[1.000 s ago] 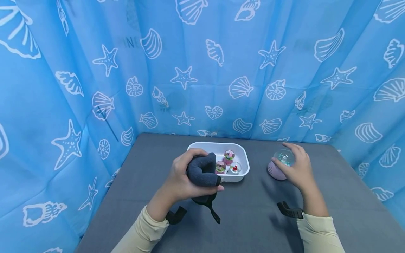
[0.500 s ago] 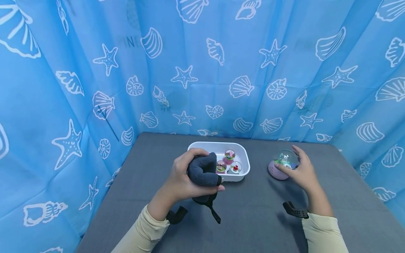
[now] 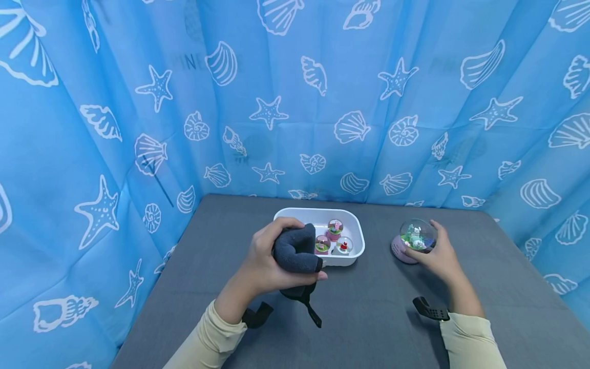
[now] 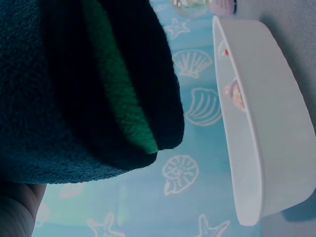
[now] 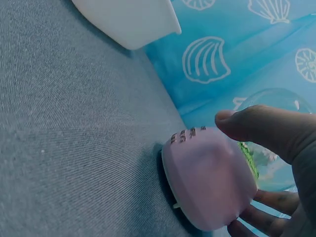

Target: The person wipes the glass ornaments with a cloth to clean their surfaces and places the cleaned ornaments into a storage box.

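Note:
My left hand point(image 3: 267, 256) grips a folded navy fleece item point(image 3: 295, 248) with black trim and a dangling black strap. Its fuzzy edge and a green inner strip show close up in the left wrist view. Over on the right, my right hand point(image 3: 440, 256) holds a clear snow globe point(image 3: 417, 233) with a small white figure and greenery inside. Its pink base point(image 5: 210, 177) stands at the table surface. The thumb lies along the globe's near side, and the other fingers curl round its far side.
A white tray point(image 3: 359, 241) stands mid-table, holding several small globes, such as a pink-based globe point(image 3: 334, 228) and a globe with a red figure point(image 3: 343, 245). The fleece item overlaps the tray's left side. A blue shell-print curtain point(image 3: 313, 128) hangs behind the grey table point(image 3: 359, 318).
My right hand has moved a little right and down, and its fingers have closed round the snow globe, which shows more clearly. The left hand has stayed in place with the fleece item.

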Demonstrator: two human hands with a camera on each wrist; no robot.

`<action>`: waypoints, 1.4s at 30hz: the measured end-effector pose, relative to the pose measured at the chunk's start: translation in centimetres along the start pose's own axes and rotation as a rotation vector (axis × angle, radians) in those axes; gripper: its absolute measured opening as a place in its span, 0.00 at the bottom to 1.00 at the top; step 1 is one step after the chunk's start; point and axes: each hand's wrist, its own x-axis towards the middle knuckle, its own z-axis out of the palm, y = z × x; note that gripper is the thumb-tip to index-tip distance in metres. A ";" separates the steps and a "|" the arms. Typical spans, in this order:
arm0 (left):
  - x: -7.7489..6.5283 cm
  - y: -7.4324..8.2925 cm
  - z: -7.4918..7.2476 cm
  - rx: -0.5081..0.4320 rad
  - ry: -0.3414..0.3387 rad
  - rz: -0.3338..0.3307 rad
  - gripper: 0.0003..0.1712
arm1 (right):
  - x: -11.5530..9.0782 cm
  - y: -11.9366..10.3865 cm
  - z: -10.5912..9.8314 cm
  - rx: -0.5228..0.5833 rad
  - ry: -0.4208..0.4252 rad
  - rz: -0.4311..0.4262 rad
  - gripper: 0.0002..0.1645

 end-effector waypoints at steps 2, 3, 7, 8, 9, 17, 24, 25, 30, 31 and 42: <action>-0.1 0.0 0.0 -0.001 0.000 0.002 0.49 | 0.0 0.3 0.2 0.005 -0.012 0.000 0.71; -0.1 0.0 0.1 0.000 -0.001 0.002 0.49 | -0.1 0.4 0.3 0.009 -0.019 0.001 0.70; -0.1 -0.1 0.1 0.002 -0.002 0.009 0.49 | 0.0 0.7 0.4 0.011 -0.052 0.028 0.66; -0.1 -0.1 0.1 0.002 -0.002 0.011 0.49 | 0.0 0.8 0.3 0.012 -0.056 0.038 0.65; -0.1 -0.1 0.1 0.001 -0.002 0.012 0.49 | 0.0 0.8 0.3 0.009 -0.060 0.048 0.64; 0.2 -0.3 0.2 0.008 -0.006 0.017 0.49 | 0.2 1.3 0.5 -0.008 -0.101 0.051 0.65; 0.1 -0.2 0.1 0.007 -0.014 -0.001 0.50 | 0.1 1.3 0.9 0.005 -0.112 0.036 0.68; 0.1 -0.2 0.1 0.008 -0.016 -0.005 0.50 | 0.0 1.3 1.0 0.003 -0.101 0.035 0.67; -0.1 -0.3 0.1 0.006 -0.019 -0.023 0.50 | 0.0 1.5 1.6 -0.009 -0.004 0.010 0.62; -0.1 -0.3 0.2 0.004 -0.017 -0.023 0.50 | 0.0 1.5 1.7 -0.013 0.013 0.005 0.61; 0.0 -0.5 0.1 0.003 0.007 0.009 0.50 | -0.4 -2.5 0.7 0.043 0.190 -0.134 0.38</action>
